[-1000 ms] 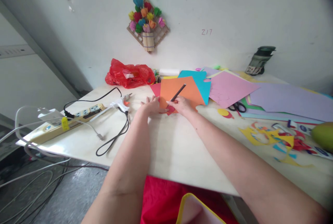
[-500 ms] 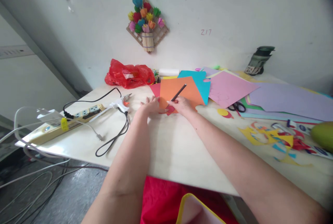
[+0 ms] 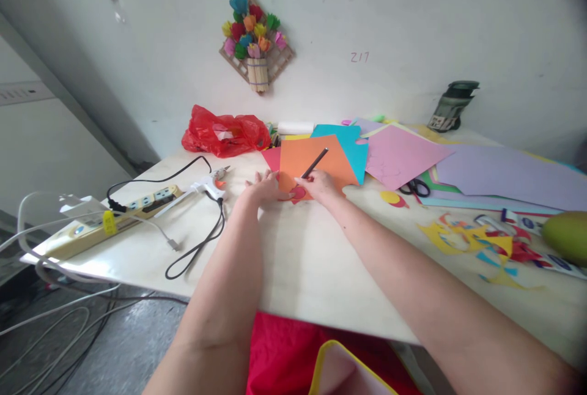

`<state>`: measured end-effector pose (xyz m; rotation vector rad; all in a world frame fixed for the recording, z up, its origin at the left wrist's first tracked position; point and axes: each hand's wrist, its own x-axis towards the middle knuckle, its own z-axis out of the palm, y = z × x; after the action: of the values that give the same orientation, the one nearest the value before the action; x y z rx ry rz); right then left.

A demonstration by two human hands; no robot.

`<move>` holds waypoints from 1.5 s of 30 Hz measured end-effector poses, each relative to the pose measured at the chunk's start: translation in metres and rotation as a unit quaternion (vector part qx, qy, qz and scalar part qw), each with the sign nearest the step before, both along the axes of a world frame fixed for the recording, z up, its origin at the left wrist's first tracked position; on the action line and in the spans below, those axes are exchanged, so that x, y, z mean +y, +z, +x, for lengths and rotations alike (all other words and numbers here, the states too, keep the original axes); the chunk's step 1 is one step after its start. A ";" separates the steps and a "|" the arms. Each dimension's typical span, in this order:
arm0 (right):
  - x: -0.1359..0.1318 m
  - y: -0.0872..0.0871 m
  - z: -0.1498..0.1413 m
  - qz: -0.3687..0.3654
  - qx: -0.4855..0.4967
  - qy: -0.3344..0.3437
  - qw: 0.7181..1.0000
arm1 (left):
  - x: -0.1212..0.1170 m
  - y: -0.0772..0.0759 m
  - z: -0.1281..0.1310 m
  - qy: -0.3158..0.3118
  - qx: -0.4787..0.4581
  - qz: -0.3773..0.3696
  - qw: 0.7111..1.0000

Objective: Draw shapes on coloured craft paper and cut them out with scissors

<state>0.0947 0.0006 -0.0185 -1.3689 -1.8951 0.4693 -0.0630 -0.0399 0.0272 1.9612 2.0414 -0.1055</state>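
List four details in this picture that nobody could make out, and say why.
All in the head view:
- Dark pen: lower tip, hidden by the right hand.
- Red bag: contents, mostly hidden by crumpled plastic.
- Green rounded object: right side, cut off by the edge.
- Upper tube: small print, blurred.

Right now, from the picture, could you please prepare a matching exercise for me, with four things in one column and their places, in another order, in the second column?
Things:
1. pen
2. glue gun
3. bottle
4. scissors

Places:
A. by the near corner of the pink paper
B. close to the wall, right of the pink paper
C. in the right hand
D. near the power strip

Right pairs: 1-C, 2-D, 3-B, 4-A
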 end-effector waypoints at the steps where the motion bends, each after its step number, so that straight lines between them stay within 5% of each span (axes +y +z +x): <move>1: 0.001 -0.001 0.000 0.000 0.006 -0.001 1.000 | 0.000 0.000 0.000 -0.001 -0.002 0.000 1.000; 22: -0.005 0.007 0.004 -0.015 0.034 -0.056 0.998 | 0.001 0.000 0.000 0.002 -0.003 -0.003 1.000; 31: -0.007 0.002 -0.001 -0.012 0.126 0.071 0.989 | -0.001 0.001 0.002 0.003 -0.008 0.000 1.000; 45: -0.012 0.006 -0.007 -0.040 0.043 0.064 0.996 | -0.006 0.004 0.000 -0.007 0.001 -0.016 1.000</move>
<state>0.0876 -0.0110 -0.0129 -1.2618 -1.9178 0.6637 -0.0625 -0.0461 0.0316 1.9577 2.0150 -0.1427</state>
